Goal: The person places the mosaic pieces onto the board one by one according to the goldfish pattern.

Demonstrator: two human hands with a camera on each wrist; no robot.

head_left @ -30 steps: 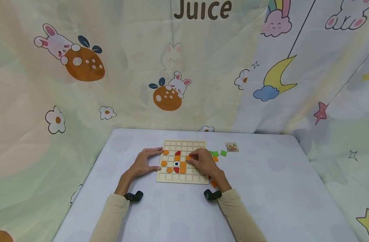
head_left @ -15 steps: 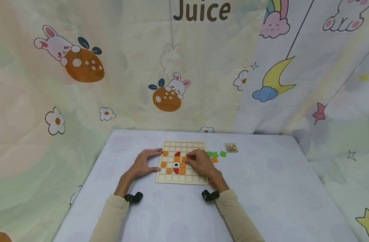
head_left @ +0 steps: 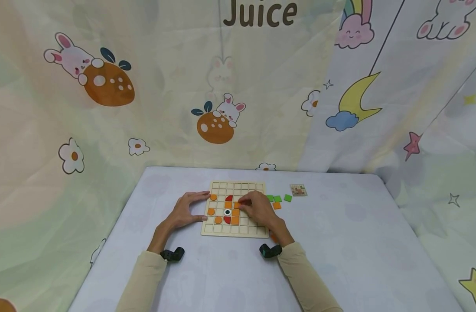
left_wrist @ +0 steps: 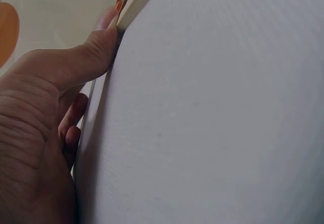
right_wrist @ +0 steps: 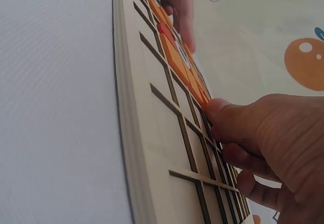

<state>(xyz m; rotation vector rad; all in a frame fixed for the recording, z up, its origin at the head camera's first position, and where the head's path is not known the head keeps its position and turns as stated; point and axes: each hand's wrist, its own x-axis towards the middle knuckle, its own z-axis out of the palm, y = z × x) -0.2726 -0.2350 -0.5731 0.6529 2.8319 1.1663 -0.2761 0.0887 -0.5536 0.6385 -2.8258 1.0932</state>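
Note:
A wooden grid board point(head_left: 251, 230) lies on the table. My left hand point(head_left: 181, 211) has its thumb and fingers spread along the board's left edge, touching it; in the left wrist view the thumb point(left_wrist: 83, 62) rests against that edge. My right hand point(head_left: 260, 209) pinches an orange square tile point(head_left: 236, 205) at the board's middle, partly hidden by the fingertips. Beside it sit more orange squares point(head_left: 235, 220), a round eye piece point(head_left: 227, 212) in black and white, and two red quarter-round pieces point(head_left: 229, 198). Several orange discs point(head_left: 211, 212) occupy cells on the left.
Green square tiles point(head_left: 277, 199) and a loose orange tile point(head_left: 277, 206) lie right of the board. Another orange piece point(head_left: 274, 238) is partly covered by the right wrist. A small patterned card point(head_left: 298, 190) lies farther back. A printed cloth backdrop point(head_left: 164, 108) hangs behind the table.
My right hand has moved slightly left with the orange square tile, bringing it beside the other orange squares. The left hand stays at the board's edge.

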